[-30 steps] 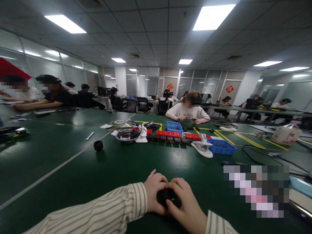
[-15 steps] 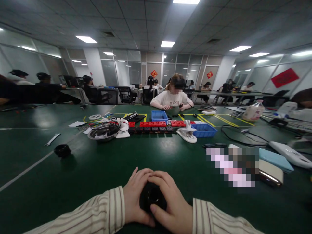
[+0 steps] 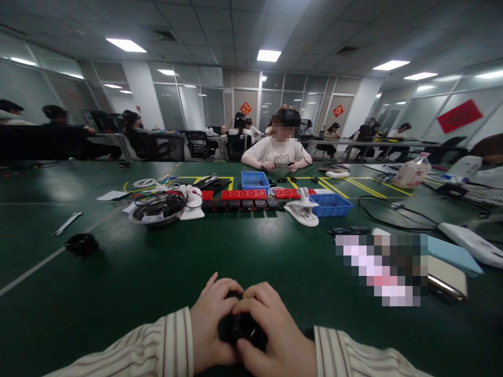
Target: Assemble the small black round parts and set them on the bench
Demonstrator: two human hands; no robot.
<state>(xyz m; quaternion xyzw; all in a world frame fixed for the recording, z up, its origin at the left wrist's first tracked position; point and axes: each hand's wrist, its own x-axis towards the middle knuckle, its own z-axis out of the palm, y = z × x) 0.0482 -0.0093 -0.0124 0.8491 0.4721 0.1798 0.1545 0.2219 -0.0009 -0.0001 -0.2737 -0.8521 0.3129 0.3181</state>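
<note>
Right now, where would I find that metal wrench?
In the head view, the wrench lies at the left on the green table, just beyond the loose round black part and left of the metal bowl.

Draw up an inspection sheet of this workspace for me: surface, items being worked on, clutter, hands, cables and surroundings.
Surface: dark green tabletop, yellow tape lines on its far part.
Work items: black round part, held; a second black part lies apart at left.
Clutter: wrench, filled metal bowl, red strips, two blue bins, white clip; something at right is pixelated, unidentifiable.
Hands: left hand and right hand both wrap the round part, partly hiding it.
Cables: black cable curves across the right side; dark cord heaped in the bowl.
Surroundings: one person seated opposite; other people sit farther back.
</note>
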